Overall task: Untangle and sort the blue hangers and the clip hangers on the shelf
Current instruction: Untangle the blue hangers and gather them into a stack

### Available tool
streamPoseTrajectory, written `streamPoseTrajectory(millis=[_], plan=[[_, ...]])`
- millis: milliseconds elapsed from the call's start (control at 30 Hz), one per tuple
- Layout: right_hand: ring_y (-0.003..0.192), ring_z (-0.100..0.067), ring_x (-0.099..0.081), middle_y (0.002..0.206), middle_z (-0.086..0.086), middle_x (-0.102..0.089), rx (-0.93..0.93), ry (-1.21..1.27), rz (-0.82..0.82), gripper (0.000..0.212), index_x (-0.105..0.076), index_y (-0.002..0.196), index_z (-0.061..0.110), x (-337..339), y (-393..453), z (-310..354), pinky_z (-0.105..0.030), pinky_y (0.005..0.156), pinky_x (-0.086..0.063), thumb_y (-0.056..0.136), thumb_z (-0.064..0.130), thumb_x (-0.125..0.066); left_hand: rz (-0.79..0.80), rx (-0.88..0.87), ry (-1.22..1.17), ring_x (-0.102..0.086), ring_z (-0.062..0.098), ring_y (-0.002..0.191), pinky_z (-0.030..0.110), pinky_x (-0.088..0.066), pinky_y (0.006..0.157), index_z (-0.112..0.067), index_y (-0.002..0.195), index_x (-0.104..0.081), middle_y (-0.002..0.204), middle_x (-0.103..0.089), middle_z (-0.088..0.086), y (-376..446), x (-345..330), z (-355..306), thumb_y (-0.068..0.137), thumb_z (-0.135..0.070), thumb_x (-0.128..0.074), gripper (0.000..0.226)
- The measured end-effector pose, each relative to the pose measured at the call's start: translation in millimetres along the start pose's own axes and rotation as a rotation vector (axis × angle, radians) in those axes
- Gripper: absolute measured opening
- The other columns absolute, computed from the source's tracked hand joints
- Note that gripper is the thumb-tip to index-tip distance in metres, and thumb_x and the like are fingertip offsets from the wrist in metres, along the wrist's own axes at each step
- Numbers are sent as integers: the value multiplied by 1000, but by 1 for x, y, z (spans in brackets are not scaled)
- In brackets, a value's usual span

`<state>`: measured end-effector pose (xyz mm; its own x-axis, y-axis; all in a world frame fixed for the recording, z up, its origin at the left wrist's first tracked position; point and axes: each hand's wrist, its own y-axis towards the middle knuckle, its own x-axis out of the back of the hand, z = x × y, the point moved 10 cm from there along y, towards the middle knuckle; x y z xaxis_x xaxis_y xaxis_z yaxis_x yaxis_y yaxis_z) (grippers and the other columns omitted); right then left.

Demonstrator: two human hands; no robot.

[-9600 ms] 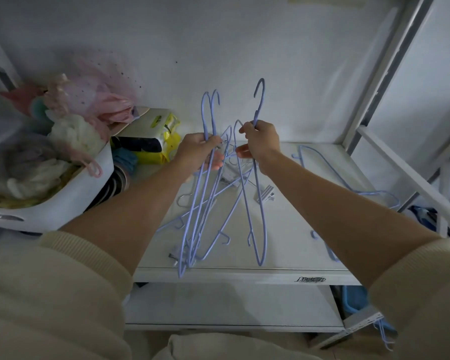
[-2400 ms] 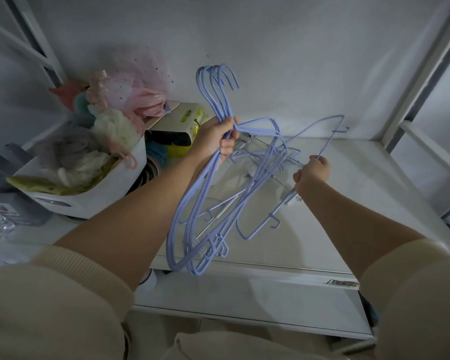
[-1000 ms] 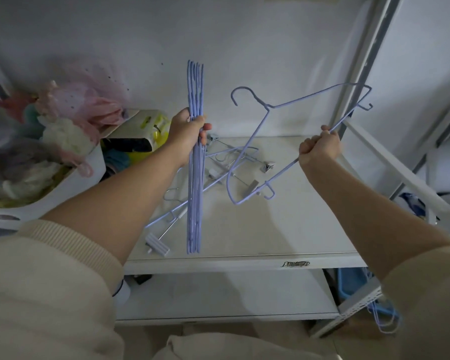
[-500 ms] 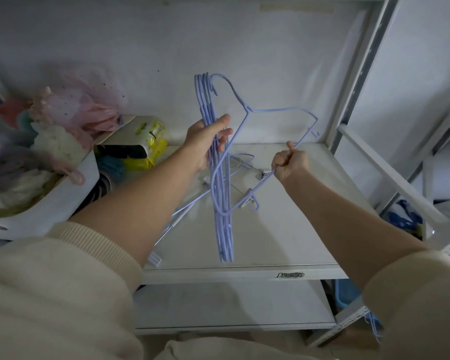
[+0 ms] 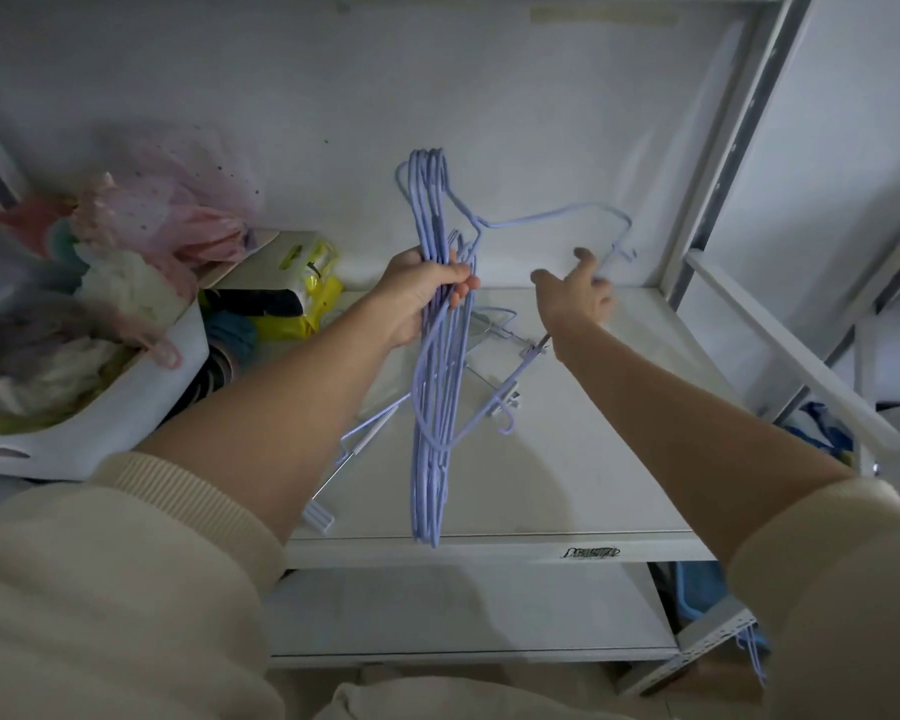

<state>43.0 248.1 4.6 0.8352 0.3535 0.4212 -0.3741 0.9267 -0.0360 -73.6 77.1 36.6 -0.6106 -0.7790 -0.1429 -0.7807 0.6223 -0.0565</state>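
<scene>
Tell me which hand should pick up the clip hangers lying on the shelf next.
Right. The right hand is open, fingers spread, beside the last blue hanger's shoulder, above the clip hangers on the shelf. The left hand is closed around the bundle of blue hangers.

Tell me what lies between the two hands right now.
In the head view, one blue hanger spans from the bundle gripped by the left hand to the open right hand; clip hangers lie below.

Periwinkle-blue hangers (image 5: 432, 356), white shelf (image 5: 567, 485) with small black logo (image 5: 592, 552), silver-and-white clip hangers (image 5: 510, 376), white bin (image 5: 126, 407), pink dotted tulle (image 5: 178, 184), yellow-black package (image 5: 292, 288), cream ribbed sleeves (image 5: 141, 563).
</scene>
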Motion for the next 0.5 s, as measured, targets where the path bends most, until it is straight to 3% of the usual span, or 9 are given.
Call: streamPoseTrajectory(millis=[100,167,233,300,367,433,500], plan=[[147,-31,-4,161,-3,-4,332,-293,4,67,-25,147,33,-5,-5,53,-49,116,-14,87,44,-52,6,-4,-9,-64,11,55,16,-40,39,-11,69,-45,56,-66,12,-1,10,-1,92,8,-50,30],[148,-29,-4,161,1,-12,509,-377,79,66,-25,148,31,-26,-16,82,-50,115,-15,89,50,-47,27,-9,17,-68,11,58,15,-38,37,-11,69,-44,64,-58,16,-3,13,-1,92,8,-51,31],[146,-26,-17,151,0,-36,589,-418,226,56,-39,141,27,-53,-27,98,-50,113,-17,90,49,-44,68,0,50,-70,9,56,14,-38,37,-9,71,-45,59,-59,14,-7,10,2,91,8,-52,28],[128,-25,-45,115,-4,-59,588,-508,307,32,-55,113,21,-71,-33,101,-49,110,-19,92,40,-41,97,22,74,-70,9,56,13,-39,37,-9,74,-47,53,-65,10,-11,9,6,91,8,-52,25],[108,-28,-58,91,-3,-56,628,-600,286,19,-52,95,15,-76,-35,101,-45,107,-23,95,25,-36,96,30,54,-72,12,57,14,-44,39,-8,74,-47,62,-63,13,-13,13,10,92,8,-51,25],[100,-34,-60,87,-11,-55,666,-550,284,17,-46,89,11,-75,-34,101,-36,88,-34,98,17,-33,92,59,-27,-73,16,57,20,-56,49,-6,77,-46,80,-61,20,-15,15,14,92,9,-50,22],[97,-40,-59,96,-25,-60,662,-447,287,19,-47,92,5,-70,-29,97,-32,70,-33,100,15,-33,110,96,-81,-73,22,66,30,-62,63,-5,79,-46,86,-62,25,-15,15,15,92,9,-49,20]])
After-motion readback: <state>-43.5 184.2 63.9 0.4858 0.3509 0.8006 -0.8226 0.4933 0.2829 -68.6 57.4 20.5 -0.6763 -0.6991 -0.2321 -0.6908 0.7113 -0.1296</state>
